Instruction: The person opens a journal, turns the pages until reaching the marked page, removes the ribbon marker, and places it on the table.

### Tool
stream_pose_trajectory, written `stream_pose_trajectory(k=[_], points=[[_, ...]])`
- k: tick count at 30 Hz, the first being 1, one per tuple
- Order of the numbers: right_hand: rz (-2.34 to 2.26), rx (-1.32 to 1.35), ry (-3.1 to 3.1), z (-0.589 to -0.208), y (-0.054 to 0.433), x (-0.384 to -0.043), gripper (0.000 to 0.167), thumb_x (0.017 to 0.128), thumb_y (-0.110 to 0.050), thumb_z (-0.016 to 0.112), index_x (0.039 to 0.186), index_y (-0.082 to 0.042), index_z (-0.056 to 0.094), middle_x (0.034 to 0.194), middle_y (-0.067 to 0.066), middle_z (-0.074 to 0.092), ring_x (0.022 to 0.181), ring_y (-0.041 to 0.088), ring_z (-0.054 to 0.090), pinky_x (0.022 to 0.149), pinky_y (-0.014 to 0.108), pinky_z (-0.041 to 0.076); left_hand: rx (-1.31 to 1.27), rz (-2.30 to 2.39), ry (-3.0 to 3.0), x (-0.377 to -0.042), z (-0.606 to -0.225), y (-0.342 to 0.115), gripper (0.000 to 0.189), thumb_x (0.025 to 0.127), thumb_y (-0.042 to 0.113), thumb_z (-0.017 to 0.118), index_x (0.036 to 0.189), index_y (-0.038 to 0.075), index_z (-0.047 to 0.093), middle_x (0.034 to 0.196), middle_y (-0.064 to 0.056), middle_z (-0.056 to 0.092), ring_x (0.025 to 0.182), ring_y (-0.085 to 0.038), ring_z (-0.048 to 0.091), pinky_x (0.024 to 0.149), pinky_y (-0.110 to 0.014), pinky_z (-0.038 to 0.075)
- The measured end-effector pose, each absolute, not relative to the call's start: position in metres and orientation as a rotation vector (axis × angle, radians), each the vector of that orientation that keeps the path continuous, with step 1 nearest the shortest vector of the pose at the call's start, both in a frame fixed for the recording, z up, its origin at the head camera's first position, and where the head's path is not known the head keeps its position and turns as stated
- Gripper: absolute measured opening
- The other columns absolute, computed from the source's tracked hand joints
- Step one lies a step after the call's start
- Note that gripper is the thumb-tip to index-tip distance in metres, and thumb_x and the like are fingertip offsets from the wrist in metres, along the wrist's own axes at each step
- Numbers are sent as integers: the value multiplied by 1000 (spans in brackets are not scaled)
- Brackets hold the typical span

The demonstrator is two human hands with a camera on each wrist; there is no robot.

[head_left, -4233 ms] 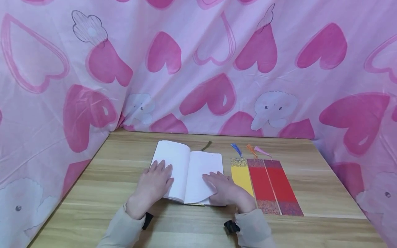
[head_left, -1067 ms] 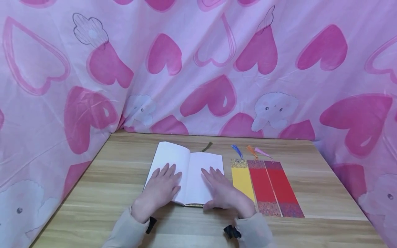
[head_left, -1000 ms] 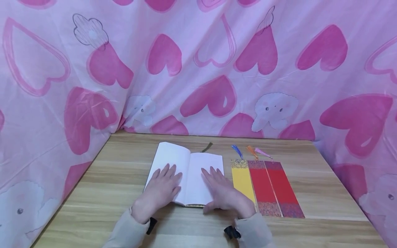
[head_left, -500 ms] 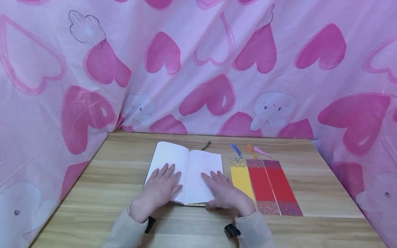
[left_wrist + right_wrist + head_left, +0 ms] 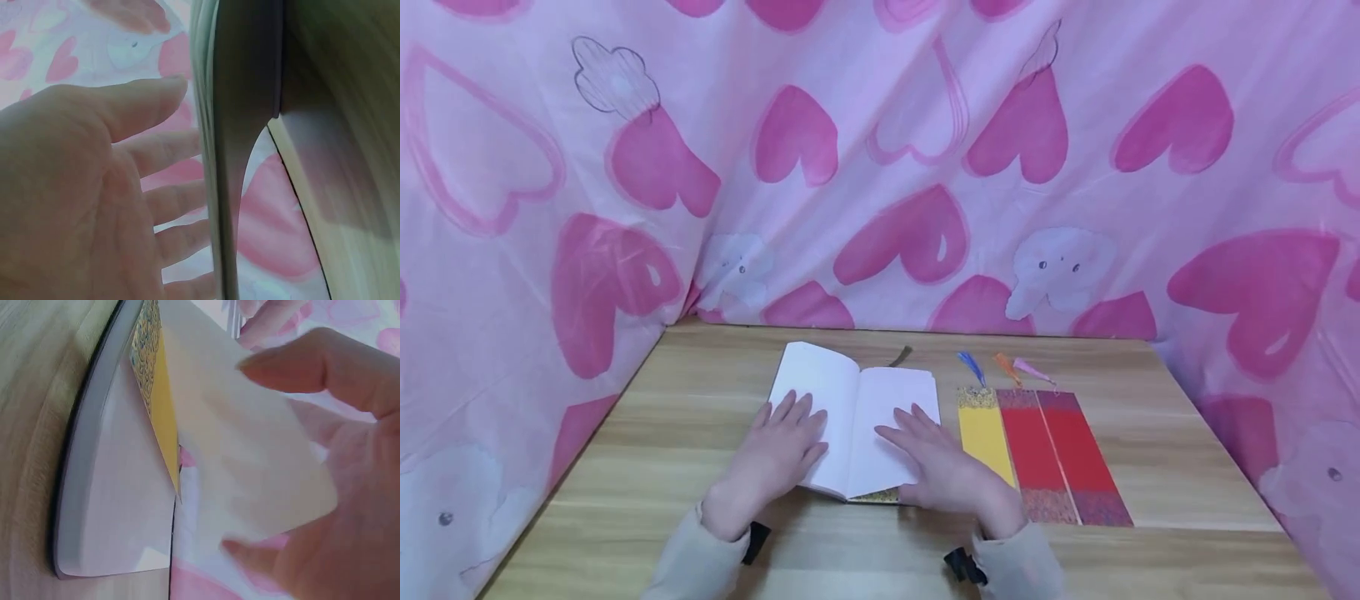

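An open notebook (image 5: 814, 371) with blank white pages lies in the middle of the table. My left hand (image 5: 775, 454) rests on its left page, fingers spread and straight. In the left wrist view the page edges stand just beyond those fingertips. My right hand (image 5: 951, 471) lies over the lower right page (image 5: 250, 469), its fingers straight and apart, the thumb at the page's near edge. That page is lifted at its near corner. Beneath it shows a yellow bookmark (image 5: 164, 419) with a patterned end. A dark green tassel (image 5: 901, 357) sticks out past the notebook's top.
Right of the notebook lie a yellow bookmark (image 5: 985, 433) with a blue tassel and two red bookmarks (image 5: 1033, 442), (image 5: 1081, 446) side by side, with orange and pink tassels beyond. The wooden table (image 5: 647, 467) is enclosed by a pink heart-print cloth (image 5: 895, 125).
My left hand has shifted slightly left on its page since half a second ago. The right page's near edge has risen, showing more of the patterned bookmark. The separate bookmarks have not moved.
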State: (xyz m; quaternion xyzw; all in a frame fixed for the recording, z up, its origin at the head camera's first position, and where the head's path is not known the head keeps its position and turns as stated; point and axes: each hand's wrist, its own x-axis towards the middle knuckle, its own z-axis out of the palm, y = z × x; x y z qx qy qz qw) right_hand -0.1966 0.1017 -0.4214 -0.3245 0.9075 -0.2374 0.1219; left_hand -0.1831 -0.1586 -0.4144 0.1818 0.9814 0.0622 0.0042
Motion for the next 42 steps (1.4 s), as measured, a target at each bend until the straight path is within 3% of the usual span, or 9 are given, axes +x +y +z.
stream_pose_trajectory(k=[5,8,11,16,19,22,25,37,42], points=[[-878,-1026,2687,-421,94,-195,78,80,-19,78,149,-22,42,164,3,1,149,26,-1,105,50,40,565,208,3089,-183,-410,-162,46,98,33,58,136,7,57,145,-22,45,138,-42,33,108,-65,25],[-1053,-1101,2716,-422,84,-191,78,80,-21,80,149,-23,42,163,0,-9,149,22,-2,103,45,43,568,220,3084,-181,-406,-164,45,98,32,58,135,6,57,144,-22,46,137,-43,34,108,-64,26],[-1298,-1097,2775,-425,69,-186,76,80,-19,79,148,-24,44,163,3,-12,148,25,5,102,46,43,593,240,3077,-179,-401,-165,44,98,30,58,135,5,57,142,-23,47,135,-43,37,107,-64,28],[-2221,-573,2487,-422,39,-172,62,89,1,63,145,-14,42,163,5,-1,147,29,13,107,45,37,664,290,3056,-175,-393,-167,43,98,26,59,134,2,57,140,-26,48,133,-45,40,104,-64,32],[-2629,-208,2047,-418,28,-166,56,94,2,51,146,-12,36,160,3,12,144,26,23,105,40,40,703,306,3074,-175,-390,-167,42,97,25,60,132,2,58,138,-26,50,131,-45,42,103,-63,34],[-2686,4,1779,-417,23,-165,50,98,-4,47,146,-12,33,155,6,23,140,28,32,105,42,41,737,307,3102,-176,-390,-166,42,96,25,62,131,2,59,136,-25,52,129,-45,44,102,-61,37],[-2667,87,1627,-420,22,-163,47,101,-7,44,146,-9,31,154,12,25,138,32,34,107,46,38,745,309,3113,-175,-392,-165,43,96,27,63,131,3,59,135,-24,53,128,-44,46,101,-60,38],[-2551,57,1582,-427,14,-159,48,101,-12,45,146,-5,33,152,19,28,137,35,33,108,45,37,861,393,3273,-172,-388,-159,37,92,23,69,123,2,65,126,-21,60,120,-39,55,94,-57,46],[-2474,49,1627,-428,12,-159,47,99,-11,47,145,-3,37,148,17,35,133,32,38,107,46,36,825,537,3307,-170,-386,-156,40,95,32,65,123,4,65,127,-20,59,116,-36,58,92,-55,48]])
